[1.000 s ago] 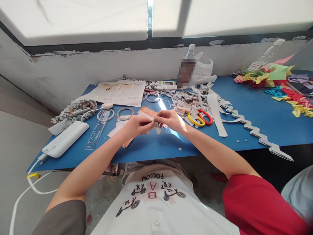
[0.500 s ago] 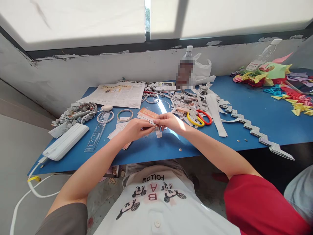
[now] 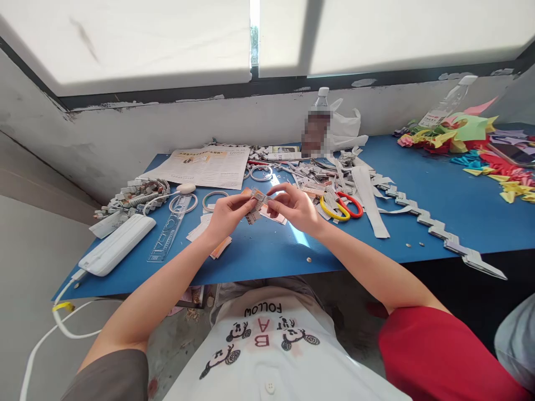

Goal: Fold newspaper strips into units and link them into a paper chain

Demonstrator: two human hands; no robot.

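Both my hands meet over the middle of the blue table [image 3: 418, 189]. My left hand [image 3: 228, 214] and my right hand [image 3: 292, 207] pinch a small folded strip of printed paper [image 3: 256, 204] between thumbs and fingertips, lifted a little off the table. More cut paper slips [image 3: 217, 245] lie under and beside my left hand. Scissors with a yellow and a red handle [image 3: 340, 207] lie just right of my right hand.
To the left are a clear ruler [image 3: 167, 236], tape rings [image 3: 183, 202], a white power bank [image 3: 117, 252] and a woven paper chain [image 3: 134, 195]. A newspaper [image 3: 204, 166], a bottle [image 3: 317, 125] and paper scraps are behind. A zigzag paper band [image 3: 434, 234] and coloured folded pieces [image 3: 489, 145] are right.
My hands have lifted the paper strip slightly and turned it; the left thumb now presses its upper end. The view has tilted a little.
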